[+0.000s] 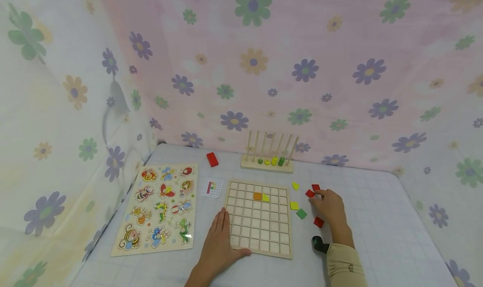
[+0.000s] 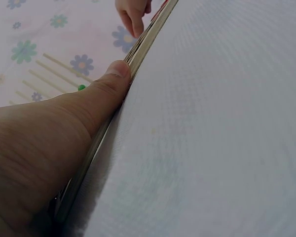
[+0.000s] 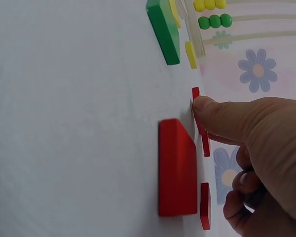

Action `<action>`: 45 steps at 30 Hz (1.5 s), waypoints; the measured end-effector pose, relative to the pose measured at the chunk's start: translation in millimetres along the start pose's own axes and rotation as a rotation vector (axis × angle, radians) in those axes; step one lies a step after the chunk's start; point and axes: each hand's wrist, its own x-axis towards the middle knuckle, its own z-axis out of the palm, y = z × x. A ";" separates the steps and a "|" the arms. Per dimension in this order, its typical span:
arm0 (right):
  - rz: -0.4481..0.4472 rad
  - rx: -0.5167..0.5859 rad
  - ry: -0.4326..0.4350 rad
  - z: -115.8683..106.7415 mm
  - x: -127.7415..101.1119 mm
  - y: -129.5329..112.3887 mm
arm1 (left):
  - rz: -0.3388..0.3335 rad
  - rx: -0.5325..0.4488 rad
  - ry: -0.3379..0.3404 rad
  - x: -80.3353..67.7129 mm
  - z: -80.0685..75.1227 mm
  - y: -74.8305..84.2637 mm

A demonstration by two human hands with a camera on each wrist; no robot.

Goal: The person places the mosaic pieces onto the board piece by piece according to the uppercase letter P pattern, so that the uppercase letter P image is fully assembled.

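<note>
A wooden grid board (image 1: 260,224) lies on the table, bearing an orange square tile (image 1: 257,196) and a tile with yellow (image 1: 266,197) side by side. My left hand (image 1: 219,245) rests at its lower left corner, fingers straight along the left side and thumb against the front edge. To the right of the board, my right hand (image 1: 332,207) pinches a red tile (image 3: 196,93) at the table surface. Another red tile (image 1: 315,187) lies just beyond the fingertips, and a nearer red tile (image 1: 318,222) sits below the hand. Part of the pinched tile is hidden by the thumb.
Yellow tiles (image 1: 294,205) and a green tile (image 1: 301,213) lie beside the board. Behind stands a peg rack (image 1: 267,165) with beads. Leftward are a pattern card (image 1: 212,188), a red block (image 1: 212,159) and an insect puzzle (image 1: 158,207). A dark object (image 1: 319,244) is by the right wrist.
</note>
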 end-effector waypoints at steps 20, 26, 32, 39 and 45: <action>-0.010 -0.053 -0.028 6.0 6.3 -2.2 | 0.009 0.003 0.007 -1.7 -0.9 -0.7; -0.035 -0.056 -0.035 6.4 4.5 -6.0 | 0.012 -0.004 0.007 -1.5 -0.2 -1.5; -0.056 -0.030 -0.012 5.5 0.4 -9.6 | 0.002 -0.004 -0.005 -0.1 0.1 -0.4; -0.099 -0.032 0.003 0.8 -1.8 -16.8 | -0.002 -0.012 -0.005 -0.8 -1.2 1.0; -0.117 -0.022 0.005 0.8 -4.5 -25.0 | -0.006 -0.006 -0.004 -0.1 -0.2 -0.1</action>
